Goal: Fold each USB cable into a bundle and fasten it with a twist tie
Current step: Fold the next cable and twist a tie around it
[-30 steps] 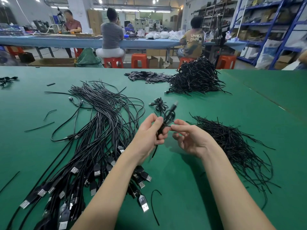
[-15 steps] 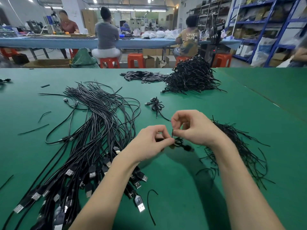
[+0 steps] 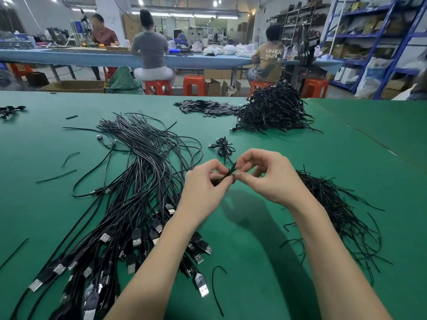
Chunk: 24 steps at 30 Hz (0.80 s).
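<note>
— Where's the cable bundle (image 3: 220, 179) sitting?

— Above the green table (image 3: 265, 262), low and dead centre, in the left hand (image 3: 203, 190). Thumb and forefinger are curled round it, so most of it is hidden; a dark strip shows between the fingertips.

— And the twist tie (image 3: 232, 170)?

— Its ends stick up toward one o'clock from the bundle, right where the two hands meet. The right hand (image 3: 265, 176) pinches them, thumb against forefinger, other fingers curled.

— So what does the twist turn on?

— The bundle's long axis seems to run from eight to two o'clock, and the tie ends rise off its two o'clock end — touching the right fingertips. I'd judge the right hand does the winding while the left steadies.

— Where would it go after?

— Probably the one tied cable (image 3: 222, 147) at twelve o'clock, or the heap of tied bundles (image 3: 272, 112) beyond. Loose USB cables (image 3: 138, 192) lie at nine, spare ties (image 3: 342, 211) at three.
</note>
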{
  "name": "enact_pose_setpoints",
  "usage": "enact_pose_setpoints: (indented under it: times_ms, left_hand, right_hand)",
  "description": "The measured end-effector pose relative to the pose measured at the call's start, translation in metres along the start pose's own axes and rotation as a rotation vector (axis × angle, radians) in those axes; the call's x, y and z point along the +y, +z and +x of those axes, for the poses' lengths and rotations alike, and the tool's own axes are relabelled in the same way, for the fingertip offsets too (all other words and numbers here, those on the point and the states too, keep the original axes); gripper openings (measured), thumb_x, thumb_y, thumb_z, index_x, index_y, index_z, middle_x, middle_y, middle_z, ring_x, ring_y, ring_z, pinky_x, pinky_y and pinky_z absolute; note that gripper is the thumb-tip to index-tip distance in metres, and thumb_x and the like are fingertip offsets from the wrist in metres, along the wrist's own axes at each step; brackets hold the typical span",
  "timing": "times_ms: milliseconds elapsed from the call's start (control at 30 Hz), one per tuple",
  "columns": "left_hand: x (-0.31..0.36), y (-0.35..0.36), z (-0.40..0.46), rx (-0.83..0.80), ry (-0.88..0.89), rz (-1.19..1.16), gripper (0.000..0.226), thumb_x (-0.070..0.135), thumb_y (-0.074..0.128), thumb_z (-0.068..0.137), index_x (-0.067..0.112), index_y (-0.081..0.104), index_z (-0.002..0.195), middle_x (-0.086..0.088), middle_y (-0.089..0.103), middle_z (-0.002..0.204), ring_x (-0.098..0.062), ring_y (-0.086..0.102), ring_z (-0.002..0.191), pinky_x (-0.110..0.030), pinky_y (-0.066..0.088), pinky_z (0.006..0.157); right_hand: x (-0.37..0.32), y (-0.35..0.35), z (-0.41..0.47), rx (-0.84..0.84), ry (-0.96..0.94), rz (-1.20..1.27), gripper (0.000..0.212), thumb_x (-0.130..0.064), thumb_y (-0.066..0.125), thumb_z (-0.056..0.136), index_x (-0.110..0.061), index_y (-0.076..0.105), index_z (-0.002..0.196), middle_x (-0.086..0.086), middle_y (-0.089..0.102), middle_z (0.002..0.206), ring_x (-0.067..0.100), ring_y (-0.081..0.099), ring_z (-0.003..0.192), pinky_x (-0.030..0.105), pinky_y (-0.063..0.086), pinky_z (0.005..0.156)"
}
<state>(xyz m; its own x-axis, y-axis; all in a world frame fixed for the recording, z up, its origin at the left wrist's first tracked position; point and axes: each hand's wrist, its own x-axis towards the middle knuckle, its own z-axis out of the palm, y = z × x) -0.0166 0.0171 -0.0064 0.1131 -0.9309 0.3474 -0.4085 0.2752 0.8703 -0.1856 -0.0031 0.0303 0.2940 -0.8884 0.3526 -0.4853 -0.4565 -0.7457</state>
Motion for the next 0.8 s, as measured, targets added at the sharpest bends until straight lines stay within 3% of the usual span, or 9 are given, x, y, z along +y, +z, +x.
enact_pose_setpoints:
  times_ms: [133, 233, 367, 467, 600, 700, 800]
  left_hand:
    - [-0.002, 0.002, -0.002, 0.023, 0.137, 0.112, 0.023, 0.017, 0.077, 0.085, 0.027, 0.058, 0.074, 0.022, 0.064, 0.063, 0.012, 0.060, 0.062, -0.005, 0.040, 0.060]
    - [-0.002, 0.001, -0.002, 0.032, 0.190, 0.205, 0.024, 0.019, 0.073, 0.085, 0.032, 0.056, 0.074, 0.023, 0.059, 0.058, 0.009, 0.054, 0.058, -0.006, 0.037, 0.059]
    - [-0.001, 0.000, -0.002, -0.006, 0.177, 0.299, 0.013, 0.022, 0.071, 0.086, 0.028, 0.060, 0.081, 0.015, 0.066, 0.069, 0.001, 0.058, 0.066, -0.024, 0.050, 0.069]
    - [0.001, -0.003, -0.001, -0.029, 0.172, 0.360, 0.005, 0.024, 0.069, 0.087, 0.022, 0.064, 0.087, 0.008, 0.071, 0.078, -0.018, 0.064, 0.079, -0.035, 0.053, 0.076]
    - [0.001, -0.005, -0.001, -0.049, 0.181, 0.461, 0.006, 0.027, 0.067, 0.089, 0.023, 0.063, 0.091, -0.001, 0.071, 0.081, -0.025, 0.063, 0.078, -0.039, 0.053, 0.074]
    - [0.002, -0.001, -0.003, -0.023, 0.161, 0.450, 0.007, 0.026, 0.067, 0.088, 0.022, 0.062, 0.088, 0.003, 0.070, 0.077, -0.023, 0.065, 0.076, -0.037, 0.053, 0.072]
    - [0.002, -0.002, 0.000, -0.047, -0.020, 0.309, 0.011, 0.025, 0.071, 0.082, 0.025, 0.060, 0.080, 0.009, 0.070, 0.067, -0.016, 0.064, 0.070, -0.028, 0.052, 0.071]
  right_hand:
    - [-0.003, -0.001, 0.002, -0.011, 0.021, -0.168, 0.005, -0.035, 0.078, 0.079, -0.036, 0.073, 0.081, -0.026, 0.072, 0.077, 0.002, 0.059, 0.058, 0.018, 0.046, 0.061]
    - [-0.006, 0.003, 0.002, 0.053, 0.012, -0.289, 0.005, -0.041, 0.077, 0.080, -0.038, 0.074, 0.078, -0.029, 0.070, 0.076, -0.001, 0.060, 0.063, 0.022, 0.047, 0.062]
    - [-0.007, 0.008, 0.002, 0.094, 0.002, -0.435, 0.006, -0.046, 0.075, 0.083, -0.042, 0.074, 0.078, -0.031, 0.064, 0.066, 0.002, 0.056, 0.066, 0.020, 0.037, 0.057]
    - [-0.007, 0.009, 0.002, 0.102, -0.010, -0.459, 0.006, -0.047, 0.076, 0.082, -0.042, 0.076, 0.080, -0.046, 0.050, 0.058, 0.001, 0.051, 0.059, 0.016, 0.032, 0.054]
    - [-0.004, 0.014, 0.004, 0.088, 0.017, -0.459, 0.007, -0.050, 0.076, 0.082, -0.044, 0.076, 0.079, -0.029, 0.059, 0.058, 0.002, 0.055, 0.064, 0.019, 0.034, 0.055]
    - [0.001, 0.018, 0.004, 0.097, 0.013, -0.446, 0.009, -0.049, 0.073, 0.085, -0.042, 0.074, 0.079, -0.036, 0.056, 0.057, -0.005, 0.052, 0.060, 0.020, 0.033, 0.055]
    - [0.006, 0.023, 0.000, 0.112, -0.005, -0.419, 0.009, -0.047, 0.070, 0.088, -0.038, 0.071, 0.084, -0.026, 0.064, 0.069, 0.002, 0.057, 0.067, 0.027, 0.038, 0.063]
